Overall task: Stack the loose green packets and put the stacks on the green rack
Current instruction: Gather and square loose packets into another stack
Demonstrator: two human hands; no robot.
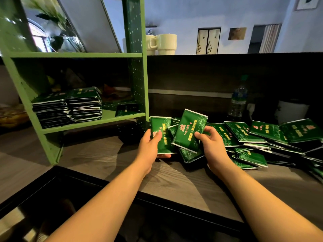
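Each hand holds a green packet.

Bare forearms and hands, no sleeves or jewellery.

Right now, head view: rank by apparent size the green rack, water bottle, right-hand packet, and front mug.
1. green rack, by far
2. packet in the right hand
3. water bottle and mug: look alike, both farther back, so I won't rank them.
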